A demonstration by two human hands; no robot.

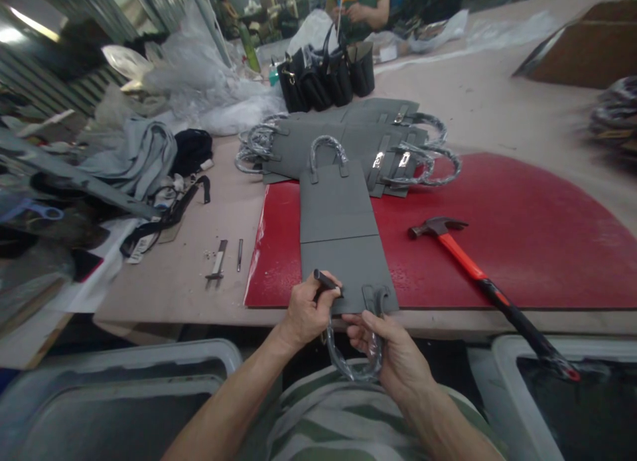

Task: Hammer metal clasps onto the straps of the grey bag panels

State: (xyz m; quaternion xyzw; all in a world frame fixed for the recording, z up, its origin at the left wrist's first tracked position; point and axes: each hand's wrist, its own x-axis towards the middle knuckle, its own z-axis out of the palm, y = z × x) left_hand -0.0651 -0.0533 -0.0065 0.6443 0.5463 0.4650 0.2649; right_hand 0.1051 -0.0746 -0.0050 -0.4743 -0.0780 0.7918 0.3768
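My left hand (309,310) is closed round a short dark cylindrical tool (326,279), its lower end at the near edge of a grey bag panel (338,202). The panel lies lengthwise before me, with a crease across it. A plastic-wrapped handle (354,373) loops off its near end, and one handle end stands curled up at the right. My right hand (393,348) is closed round the right side of this loop, thumb by the panel edge; some fingers are partly hidden. At the panel's far end is another wrapped handle (327,142).
The panel lies on a red board (537,249). A claw hammer (468,259) rests to the right, its grip past the table edge. More grey panels (343,126) and black bags (323,76) lie beyond. Small metal tools (217,263) lie left. Plastic bins (219,348) flank me. A person (361,10) sits opposite.
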